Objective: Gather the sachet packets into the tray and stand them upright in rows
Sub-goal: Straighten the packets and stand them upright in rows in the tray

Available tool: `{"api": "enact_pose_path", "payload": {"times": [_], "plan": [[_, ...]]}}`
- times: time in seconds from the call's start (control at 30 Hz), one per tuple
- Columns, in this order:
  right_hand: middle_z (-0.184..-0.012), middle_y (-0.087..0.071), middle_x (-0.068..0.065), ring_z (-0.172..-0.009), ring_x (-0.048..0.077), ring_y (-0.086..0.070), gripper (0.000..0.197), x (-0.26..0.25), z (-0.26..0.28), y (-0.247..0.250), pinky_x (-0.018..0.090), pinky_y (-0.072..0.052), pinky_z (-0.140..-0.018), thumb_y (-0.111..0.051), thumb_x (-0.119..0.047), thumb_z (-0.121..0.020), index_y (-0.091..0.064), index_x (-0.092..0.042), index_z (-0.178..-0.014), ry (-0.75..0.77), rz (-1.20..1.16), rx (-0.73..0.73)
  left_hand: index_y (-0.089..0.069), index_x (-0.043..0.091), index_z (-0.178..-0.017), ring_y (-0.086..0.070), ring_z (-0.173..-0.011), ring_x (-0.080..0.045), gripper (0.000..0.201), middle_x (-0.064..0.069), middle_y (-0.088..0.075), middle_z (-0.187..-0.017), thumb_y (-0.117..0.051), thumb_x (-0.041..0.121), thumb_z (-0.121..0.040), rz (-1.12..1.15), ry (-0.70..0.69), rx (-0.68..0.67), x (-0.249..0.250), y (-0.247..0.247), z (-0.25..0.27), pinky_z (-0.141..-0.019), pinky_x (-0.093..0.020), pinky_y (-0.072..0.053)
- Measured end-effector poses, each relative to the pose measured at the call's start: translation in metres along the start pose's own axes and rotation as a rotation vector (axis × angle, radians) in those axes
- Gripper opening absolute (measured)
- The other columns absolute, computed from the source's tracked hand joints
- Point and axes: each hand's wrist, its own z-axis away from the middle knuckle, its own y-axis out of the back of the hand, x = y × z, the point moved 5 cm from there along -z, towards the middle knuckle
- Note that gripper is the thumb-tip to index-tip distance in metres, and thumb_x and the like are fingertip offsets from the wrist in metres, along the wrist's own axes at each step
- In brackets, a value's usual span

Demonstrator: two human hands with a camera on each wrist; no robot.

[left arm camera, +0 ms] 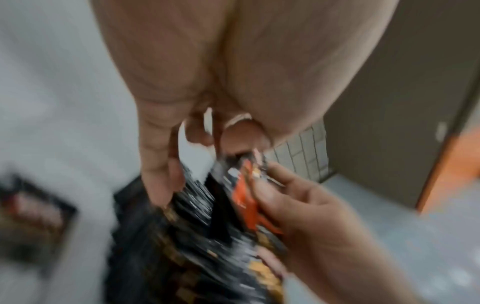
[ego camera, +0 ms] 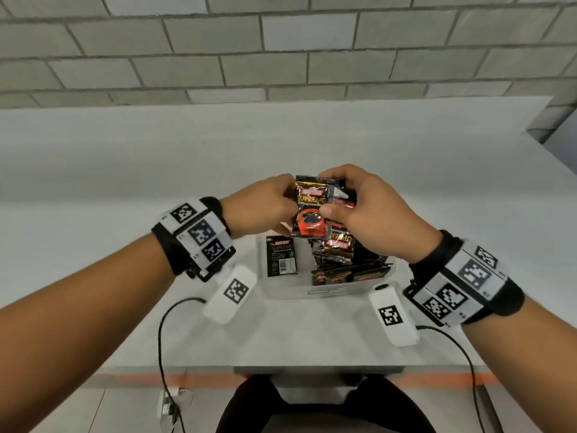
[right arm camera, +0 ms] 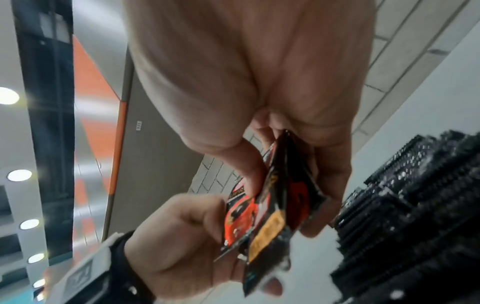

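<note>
Both hands hold a small bunch of black, red and gold coffee sachets (ego camera: 315, 210) above a clear plastic tray (ego camera: 324, 290). My left hand (ego camera: 268, 204) grips the bunch's left edge. From the right, my right hand (ego camera: 359, 207) pinches it, thumb across the front. The right wrist view shows that bunch (right arm camera: 272, 214) between both hands, and in the blurred left wrist view the sachets (left arm camera: 249, 197) sit at the fingertips. Several sachets (ego camera: 346, 273) stand in the tray's right half. One sachet (ego camera: 280, 256) stands alone at the tray's left end, back label showing.
The tray sits on a pale grey table (ego camera: 125, 170) against a block wall. Two white tagged units (ego camera: 232, 293) (ego camera: 394, 317) hang under the wrists, with black cables trailing to the table's front edge. My dark-clothed lap (ego camera: 324, 404) is below the edge.
</note>
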Motion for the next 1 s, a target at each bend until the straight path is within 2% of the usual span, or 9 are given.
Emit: {"api": "enact_pose_path", "payload": {"times": [0.1,0.2,0.33,0.4,0.57,0.7,0.8,0.9,1.0], "plan": [[-0.121,-0.065,-0.005,-0.091,0.014,-0.068,0.048,0.003,-0.001,0.009,0.025,-0.054,-0.076,-0.069,-0.019,-0.093,-0.049,-0.031,-0.135,-0.019,0.070,0.050,-0.059,0.014,-0.126,-0.061,-0.105,-0.019,0.033,-0.004,-0.062,-0.125,-0.061,0.017,-0.093,-0.770,-0.052,-0.087,0.000,0.004,-0.008,-0.085,-0.026,-0.045],[-0.121,-0.063,-0.003,-0.091,0.013,-0.067,0.053,0.002,-0.001,0.012,0.016,-0.050,-0.072,-0.068,-0.019,-0.094,-0.045,-0.031,-0.140,-0.016,0.080,0.065,-0.057,0.009,-0.131,-0.058,-0.108,-0.023,0.049,-0.009,-0.058,-0.133,-0.070,0.033,-0.090,-1.048,-0.004,-0.223,-0.011,-0.017,-0.018,-0.086,-0.027,-0.043],[-0.119,-0.063,-0.007,-0.094,0.008,-0.065,0.054,0.000,0.001,0.013,0.007,-0.045,-0.070,-0.067,-0.020,-0.095,-0.044,-0.031,-0.142,0.001,0.082,0.059,-0.056,0.010,-0.111,-0.056,-0.108,-0.028,0.061,-0.011,-0.049,-0.105,-0.081,0.053,-0.076,-1.295,0.135,-0.351,-0.040,-0.044,-0.029,-0.090,-0.040,-0.055],[-0.121,-0.063,-0.008,-0.102,0.012,-0.064,0.054,0.000,0.002,0.015,0.009,-0.044,-0.076,-0.067,-0.020,-0.094,-0.045,-0.031,-0.142,0.017,0.085,0.058,-0.055,0.008,-0.117,-0.051,-0.120,-0.030,0.066,-0.005,-0.041,-0.091,-0.082,0.051,-0.076,-1.282,0.146,-0.365,-0.042,-0.049,-0.031,-0.091,-0.038,-0.052],[-0.129,-0.059,-0.008,-0.113,0.009,-0.054,0.056,0.001,0.003,0.018,0.017,-0.038,-0.085,-0.068,-0.021,-0.094,-0.045,-0.030,-0.144,0.023,0.095,0.052,-0.054,0.003,-0.132,-0.057,-0.119,-0.027,0.065,-0.011,-0.059,-0.127,-0.077,0.042,-0.086,-1.228,0.099,-0.323,-0.030,-0.047,-0.031,-0.092,-0.035,-0.050],[-0.124,-0.060,-0.008,-0.110,0.012,-0.058,0.055,0.001,0.001,0.019,0.024,-0.044,-0.090,-0.068,-0.020,-0.094,-0.045,-0.028,-0.143,0.011,0.069,0.063,-0.063,0.010,-0.121,-0.057,-0.088,-0.018,0.038,0.002,-0.059,-0.097,-0.071,0.034,-0.092,-1.082,0.050,-0.260,-0.016,-0.025,-0.027,-0.075,-0.029,-0.042],[-0.116,-0.067,-0.009,-0.103,0.014,-0.067,0.043,0.001,-0.001,0.021,0.038,-0.055,-0.093,-0.069,-0.019,-0.093,-0.053,-0.025,-0.133,-0.009,-0.061,0.048,-0.068,0.014,-0.106,-0.068,-0.066,-0.012,0.018,0.001,-0.073,-0.083,-0.071,0.024,-0.091,-0.747,-0.012,-0.137,-0.002,0.004,-0.022,-0.067,-0.031,-0.053],[-0.113,-0.071,-0.002,-0.101,0.020,-0.071,0.034,0.002,-0.002,0.015,0.051,-0.056,-0.094,-0.071,-0.018,-0.092,-0.056,-0.022,-0.122,-0.031,-0.244,-0.020,-0.068,0.006,-0.108,-0.075,-0.067,-0.023,0.018,-0.014,-0.077,-0.086,-0.071,0.008,-0.090,-0.276,-0.069,-0.001,0.011,0.024,-0.009,-0.060,-0.031,-0.061],[-0.114,-0.070,0.000,-0.101,0.022,-0.071,0.034,-0.001,-0.004,0.003,0.052,-0.056,-0.094,-0.070,-0.019,-0.092,-0.054,-0.023,-0.123,-0.026,-0.246,-0.054,-0.070,0.001,-0.103,-0.070,-0.061,-0.022,0.017,-0.019,-0.076,-0.083,-0.073,0.004,-0.087,-0.129,-0.153,0.064,0.018,0.027,0.007,-0.060,-0.028,-0.060]]}}
